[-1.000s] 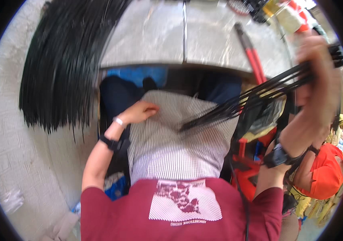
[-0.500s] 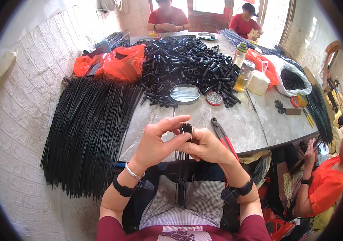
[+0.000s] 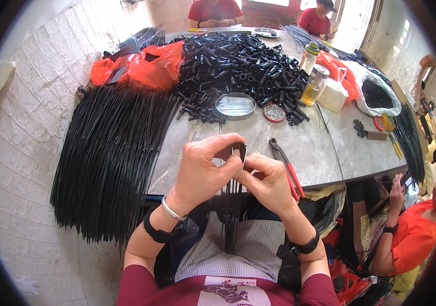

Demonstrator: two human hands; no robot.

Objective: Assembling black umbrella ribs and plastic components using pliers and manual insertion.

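Observation:
A bundle of thin black ribs (image 3: pixel 231 217) hangs from my two hands toward the checked apron (image 3: pixel 258 237) on my lap. My left hand (image 3: pixel 208 166) is closed around the bundle's top, its thumb and forefinger on either side of the black end. A short pale wire (image 3: pixel 244 155) stands out at that end and runs down to where my fingers meet. My right hand (image 3: pixel 266 181) pinches at the wire's lower part, close against the left thumb; its fingertips are partly hidden. Red-handled pincers (image 3: pixel 290 176) lie on the table just right of my hands.
A dense sheaf of black ribs (image 3: pixel 108 163) overhangs the table's left edge. Beyond lie a heap of black tubular parts (image 3: pixel 238 66), a round tin (image 3: pixel 235 118) of wires and a red-rimmed dish (image 3: pixel 274 121). Bottles (image 3: pixel 314 89) stand right. Co-workers sit opposite and at right (image 3: pixel 414 237).
The black end between my fingers has turned and shows less of its round top. My right hand has shifted slightly right. The whole view has tilted, so the table sits higher.

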